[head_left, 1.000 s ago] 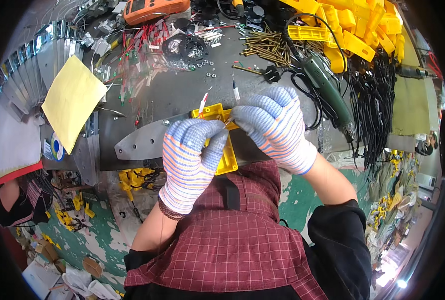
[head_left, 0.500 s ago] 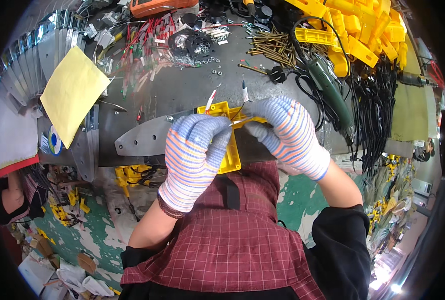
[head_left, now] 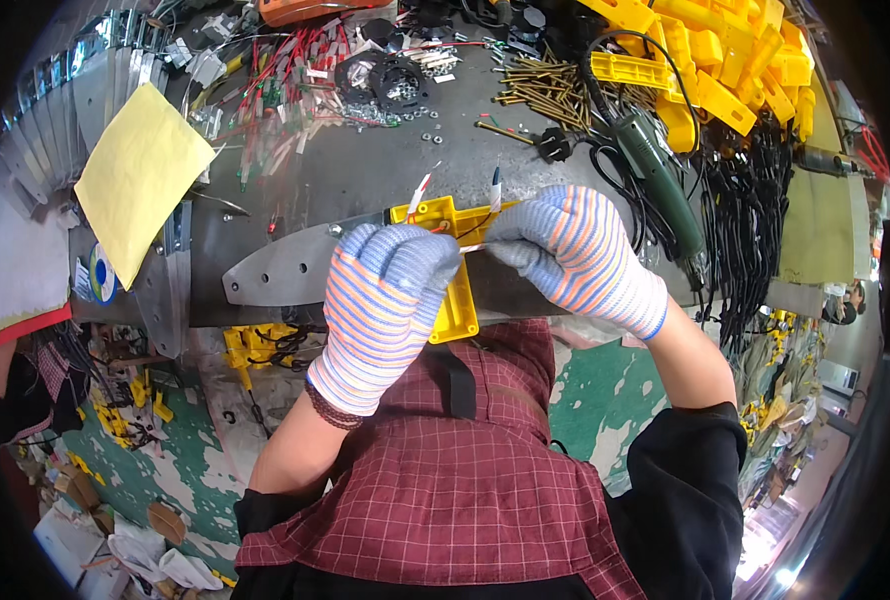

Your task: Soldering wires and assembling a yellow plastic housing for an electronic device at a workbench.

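Note:
My left hand (head_left: 385, 310), in a striped knit glove, has its fingers pinched on one end of a thin, whitish wire (head_left: 472, 248). The other end is pinched by my right hand (head_left: 590, 258), gloved alike, so the wire spans the small gap between my fingertips. Beneath them lies an open yellow plastic housing (head_left: 457, 320), partly covered by my hands. A grey metal blade (head_left: 290, 264) with holes sticks out leftward from it. A red-and-white sleeved lead (head_left: 418, 194) and a dark-and-white sleeved lead (head_left: 496, 189) stand up from the housing.
At the back lie red wires (head_left: 310, 75), long screws (head_left: 545, 90) and yellow housings (head_left: 730, 60). A green power screwdriver (head_left: 660, 185) and black cords (head_left: 740, 220) are at right. Yellow paper (head_left: 143, 180) and stacked metal blades (head_left: 95, 100) stand at left. Someone's arm (head_left: 0, 370) shows far left.
My right fingers have curled in closer, and the wire now runs nearly straight between my hands. The whole view has shifted slightly.

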Demonstrator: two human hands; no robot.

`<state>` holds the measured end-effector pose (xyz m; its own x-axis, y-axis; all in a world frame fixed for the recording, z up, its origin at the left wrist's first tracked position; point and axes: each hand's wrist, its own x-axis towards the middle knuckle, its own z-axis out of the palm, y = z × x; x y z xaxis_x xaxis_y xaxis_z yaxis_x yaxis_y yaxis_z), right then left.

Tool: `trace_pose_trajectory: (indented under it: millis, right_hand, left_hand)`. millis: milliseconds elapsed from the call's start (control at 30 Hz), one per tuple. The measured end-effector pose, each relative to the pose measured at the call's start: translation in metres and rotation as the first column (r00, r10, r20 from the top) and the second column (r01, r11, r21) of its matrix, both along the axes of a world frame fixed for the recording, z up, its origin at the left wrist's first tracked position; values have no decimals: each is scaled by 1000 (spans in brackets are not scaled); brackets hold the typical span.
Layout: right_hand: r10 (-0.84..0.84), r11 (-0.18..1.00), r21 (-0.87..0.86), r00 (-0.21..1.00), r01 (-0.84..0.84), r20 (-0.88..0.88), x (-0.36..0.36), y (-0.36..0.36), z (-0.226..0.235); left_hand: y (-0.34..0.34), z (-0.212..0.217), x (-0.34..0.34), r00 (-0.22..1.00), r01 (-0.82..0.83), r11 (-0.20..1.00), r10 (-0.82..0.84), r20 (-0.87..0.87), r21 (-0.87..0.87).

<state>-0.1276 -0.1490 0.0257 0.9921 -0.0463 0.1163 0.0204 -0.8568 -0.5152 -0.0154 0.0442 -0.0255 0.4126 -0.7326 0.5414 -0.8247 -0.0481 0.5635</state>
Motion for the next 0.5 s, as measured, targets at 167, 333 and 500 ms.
trace_pose_trajectory:
  millis: [167, 333, 500]
  right_hand:
    - [77, 996, -50, 996, -75, 39, -7, -7, 6]
    - [-453, 878, 268, 869, 397, 197, -64, -4, -15]
    - [-336, 878, -263, 907, 400, 255, -96, 2, -46]
  left_hand:
    - [1, 2, 0, 1000, -3, 1000, 3, 17, 23]
    - [3, 0, -2, 997, -17, 1000, 17, -79, 0]
    - [4, 1, -3, 992, -45, 999, 44, -121, -1]
